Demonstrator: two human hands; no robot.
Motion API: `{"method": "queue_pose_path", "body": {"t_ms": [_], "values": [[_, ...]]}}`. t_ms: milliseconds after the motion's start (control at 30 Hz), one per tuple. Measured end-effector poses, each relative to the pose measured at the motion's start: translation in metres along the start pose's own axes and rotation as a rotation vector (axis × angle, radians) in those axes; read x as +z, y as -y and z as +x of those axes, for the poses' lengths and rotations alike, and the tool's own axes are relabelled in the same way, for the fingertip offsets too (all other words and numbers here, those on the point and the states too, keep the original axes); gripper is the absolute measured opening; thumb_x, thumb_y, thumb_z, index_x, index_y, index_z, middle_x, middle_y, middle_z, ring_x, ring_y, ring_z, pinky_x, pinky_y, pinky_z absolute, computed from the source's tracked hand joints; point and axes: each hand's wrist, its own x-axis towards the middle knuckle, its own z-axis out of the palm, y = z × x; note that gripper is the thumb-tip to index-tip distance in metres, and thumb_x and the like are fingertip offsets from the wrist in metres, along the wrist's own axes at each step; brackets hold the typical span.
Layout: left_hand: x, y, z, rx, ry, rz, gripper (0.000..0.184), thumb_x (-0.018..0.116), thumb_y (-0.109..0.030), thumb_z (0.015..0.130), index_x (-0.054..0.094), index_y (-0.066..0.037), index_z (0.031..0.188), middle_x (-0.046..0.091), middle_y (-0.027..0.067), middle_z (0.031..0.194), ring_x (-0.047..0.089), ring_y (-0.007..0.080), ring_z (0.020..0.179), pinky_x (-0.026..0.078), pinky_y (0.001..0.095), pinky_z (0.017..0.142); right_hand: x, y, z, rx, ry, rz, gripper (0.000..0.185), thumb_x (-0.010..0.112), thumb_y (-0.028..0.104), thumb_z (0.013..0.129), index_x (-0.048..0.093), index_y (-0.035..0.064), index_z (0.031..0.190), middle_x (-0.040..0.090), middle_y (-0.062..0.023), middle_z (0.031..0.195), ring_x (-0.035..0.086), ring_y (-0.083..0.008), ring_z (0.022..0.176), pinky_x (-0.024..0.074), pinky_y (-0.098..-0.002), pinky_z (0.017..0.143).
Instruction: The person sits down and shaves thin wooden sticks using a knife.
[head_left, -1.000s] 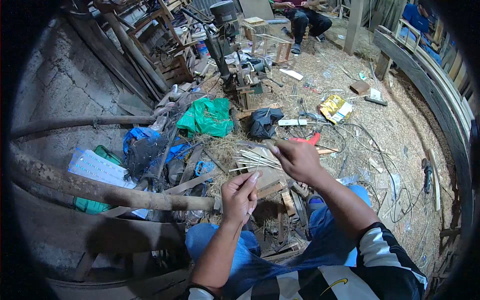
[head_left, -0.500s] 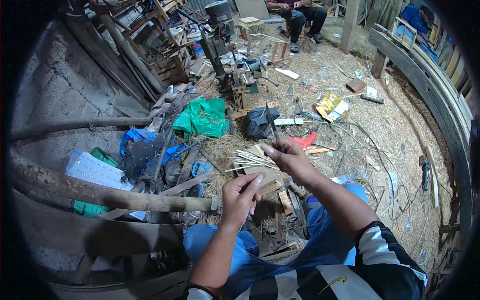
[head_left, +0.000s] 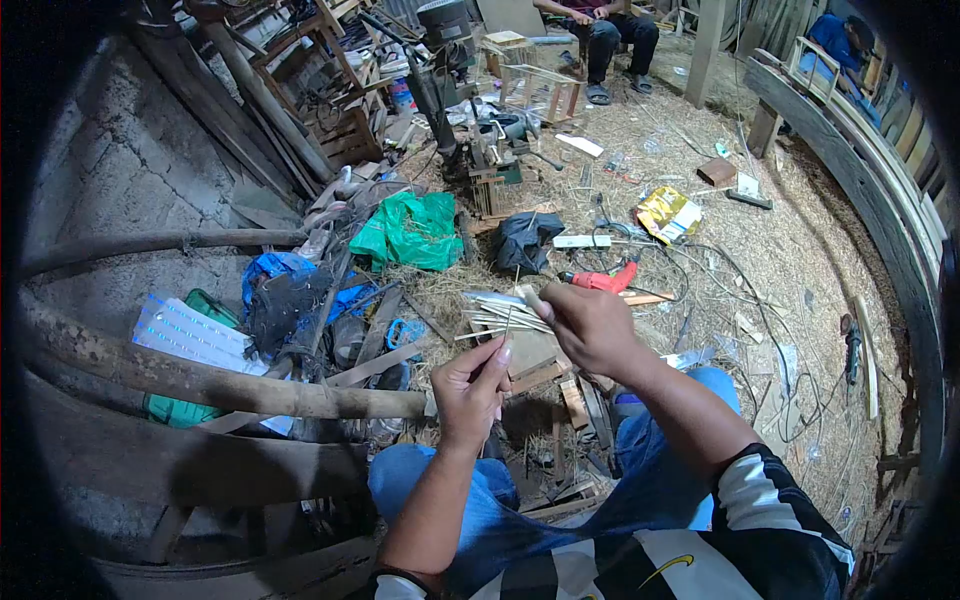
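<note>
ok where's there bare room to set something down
Mainly the shaving-strewn floor between the gold packet, the beam and the black tool, though small scraps dot it. It's crowded beyond the left hand, with sticks, red drill and black bag, and around the green bag.

Sticks (head_left: 490, 321) beyond left hand (head_left: 473, 387), drill (head_left: 606, 280) right of them — packet (head_left: 667, 216) farther back

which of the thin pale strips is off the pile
The thin pale strip pinched in the left hand; the others lie in a loose pile beyond.

a dim cracked wall (head_left: 125, 170), perhaps concrete, edges the litter-strewn floor (head_left: 800, 255).
</note>
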Motion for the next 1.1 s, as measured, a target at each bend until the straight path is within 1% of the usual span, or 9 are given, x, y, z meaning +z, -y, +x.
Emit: {"method": "queue_pose_path", "body": {"t_ms": [167,300,433,533,567,667,800,933,1100], "values": [[0.001,0.005,0.002,0.090,0.024,-0.018,0.019,0.070,-0.010,0.092,0.074,-0.002,0.109,0.063,0.0022,0.064,0.047,0.0039,0.044,0.034,0.0199,0.038,-0.004,0.010,-0.003,-0.068,-0.012,0.024,0.021,0.059,0.032,0.095,0.057,0.0115,0.088,0.061,-0.0112,0.072,0.063,-0.0356,0.065,0.0463,-0.0478,0.052],[0.004,-0.001,-0.002,-0.017,0.012,0.004,0.020,0.071,-0.010,0.092,0.074,-0.003,0.110,0.063,0.0014,0.065,0.047,0.0031,0.044,0.034,0.0198,0.039,-0.004,-0.014,0.009,0.101,-0.031,0.027,0.023,0.059,0.031,0.095,0.058,0.0099,0.089,0.063,-0.0125,0.075,0.064,-0.0373,0.068,0.0462,-0.0487,0.054],[0.005,0.008,0.001,0.007,0.036,-0.025,0.020,0.072,-0.011,0.091,0.074,-0.002,0.110,0.063,0.0013,0.064,0.047,0.0028,0.044,0.033,0.0197,0.038,-0.001,0.004,-0.001,-0.043,0.007,0.091,0.025,0.057,0.034,0.098,0.059,0.0103,0.090,0.063,-0.0145,0.074,0.064,-0.0378,0.068,0.0464,-0.0494,0.055],[0.003,0.010,-0.005,-0.021,0.025,-0.018,0.020,0.072,-0.011,0.091,0.074,-0.002,0.109,0.063,0.0017,0.064,0.048,0.0032,0.044,0.034,0.0198,0.039,-0.005,-0.019,0.012,0.228,0.017,0.065,0.027,0.056,0.037,0.097,0.061,0.0113,0.091,0.064,-0.0128,0.076,0.064,-0.0372,0.066,0.0473,-0.0494,0.055],[0.003,0.009,-0.003,-0.033,0.021,-0.007,0.020,0.072,-0.011,0.091,0.074,-0.002,0.109,0.064,0.0019,0.064,0.049,0.0034,0.045,0.035,0.0198,0.039,-0.004,-0.017,0.009,0.226,0.011,0.060,0.027,0.056,0.037,0.097,0.061,0.0113,0.091,0.064,-0.0128,0.076,0.064,-0.0372,0.066,0.0473,-0.0494,0.055],[0.007,0.008,0.001,-0.027,0.009,0.018,0.020,0.072,-0.009,0.091,0.074,-0.002,0.109,0.064,0.0019,0.065,0.050,0.0036,0.046,0.036,0.0196,0.040,0.006,0.001,-0.006,-0.040,-0.020,0.072,0.024,0.057,0.034,0.096,0.060,0.0110,0.089,0.063,-0.0125,0.073,0.064,-0.0365,0.066,0.0472,-0.0492,0.054],[0.009,0.003,-0.003,-0.031,-0.010,0.046,0.019,0.073,-0.007,0.090,0.074,-0.001,0.108,0.065,0.0011,0.067,0.054,0.0036,0.051,0.037,0.0189,0.043,-0.007,-0.005,0.006,0.132,-0.059,0.023,0.023,0.059,0.033,0.095,0.059,0.0117,0.087,0.062,-0.0111,0.072,0.064,-0.0361,0.066,0.0473,-0.0491,0.054],[0.008,0.007,0.001,-0.009,0.009,0.027,0.019,0.072,-0.006,0.090,0.074,-0.001,0.107,0.065,0.0004,0.068,0.054,0.0034,0.053,0.037,0.0188,0.044,0.001,0.002,-0.002,-0.037,-0.055,0.034,0.026,0.058,0.034,0.096,0.059,0.0111,0.085,0.062,-0.0114,0.073,0.063,-0.0363,0.065,0.0466,-0.0486,0.052],[0.009,-0.005,-0.005,-0.094,0.031,0.033,0.019,0.073,-0.009,0.090,0.075,-0.002,0.107,0.065,0.0014,0.068,0.051,0.0025,0.051,0.035,0.0192,0.043,-0.003,-0.014,0.003,0.075,-0.087,-0.008,0.022,0.060,0.030,0.096,0.061,0.0100,0.088,0.060,-0.0103,0.071,0.063,-0.0337,0.065,0.0456,-0.0451,0.053]]}}
